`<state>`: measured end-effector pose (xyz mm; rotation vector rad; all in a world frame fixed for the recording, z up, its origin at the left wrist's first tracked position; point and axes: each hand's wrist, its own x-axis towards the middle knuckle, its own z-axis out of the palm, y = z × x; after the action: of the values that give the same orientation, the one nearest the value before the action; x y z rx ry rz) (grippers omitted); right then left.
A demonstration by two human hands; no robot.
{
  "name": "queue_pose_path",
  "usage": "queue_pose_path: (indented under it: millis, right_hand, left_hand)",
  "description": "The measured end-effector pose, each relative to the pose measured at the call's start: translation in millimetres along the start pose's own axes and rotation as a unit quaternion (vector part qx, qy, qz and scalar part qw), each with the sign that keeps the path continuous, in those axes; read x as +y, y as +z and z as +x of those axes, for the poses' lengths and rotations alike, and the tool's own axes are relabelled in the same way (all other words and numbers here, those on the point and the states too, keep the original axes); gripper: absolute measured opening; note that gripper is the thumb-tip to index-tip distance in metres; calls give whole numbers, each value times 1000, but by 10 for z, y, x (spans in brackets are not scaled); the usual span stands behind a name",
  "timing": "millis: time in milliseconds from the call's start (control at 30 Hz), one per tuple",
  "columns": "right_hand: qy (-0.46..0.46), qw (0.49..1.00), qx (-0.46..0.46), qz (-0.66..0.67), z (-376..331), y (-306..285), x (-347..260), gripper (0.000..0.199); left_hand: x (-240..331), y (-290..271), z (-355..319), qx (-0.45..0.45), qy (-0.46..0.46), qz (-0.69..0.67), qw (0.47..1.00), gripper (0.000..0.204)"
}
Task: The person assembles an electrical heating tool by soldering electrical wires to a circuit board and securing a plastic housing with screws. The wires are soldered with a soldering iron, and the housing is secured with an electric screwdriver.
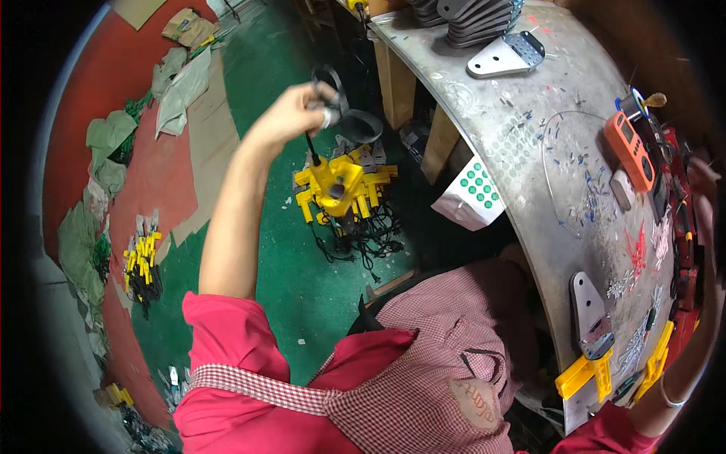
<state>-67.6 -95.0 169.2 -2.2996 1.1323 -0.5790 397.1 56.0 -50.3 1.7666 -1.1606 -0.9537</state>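
At the upper middle, my left hand (pixel 296 112) is closed around a looped black cord (pixel 330 85). From it hangs a yellow plastic-bodied tool (pixel 330 181), slightly blurred, above a pile of similar corded yellow-handled tools (pixel 363 200) on the floor. My right hand (pixel 705 185) is at the far right rim, beyond the orange multimeter (pixel 629 151) and beside red bins (pixel 684 280). Its fingers are too distorted and dim to make out. A grey metal plate with a yellow handle (pixel 586 374) lies at the near end of the metal-topped workbench (pixel 522 181).
Grey plates (pixel 484 23) are stacked at the bench's far end. Small blue, red and silver parts lie scattered over its top, with a solder spool (pixel 632 104). A sheet of green round stickers (pixel 475 193) overhangs the edge. More yellow-handled tools (pixel 142 261) lie on the left floor.
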Motion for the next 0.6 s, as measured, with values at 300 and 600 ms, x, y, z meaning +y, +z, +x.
queue_pose_path:
  millis: [300,600]
  right_hand:
    - [148,980,18,-133,-1563,-226,869,35]
    - [314,927,178,-103,-2988,-306,1153,34]
  left_hand:
    - [-2415,1555,-331,-54,-65,632,771,23]
    - [-1608,2426,-329,-358,-43,470,806,42]
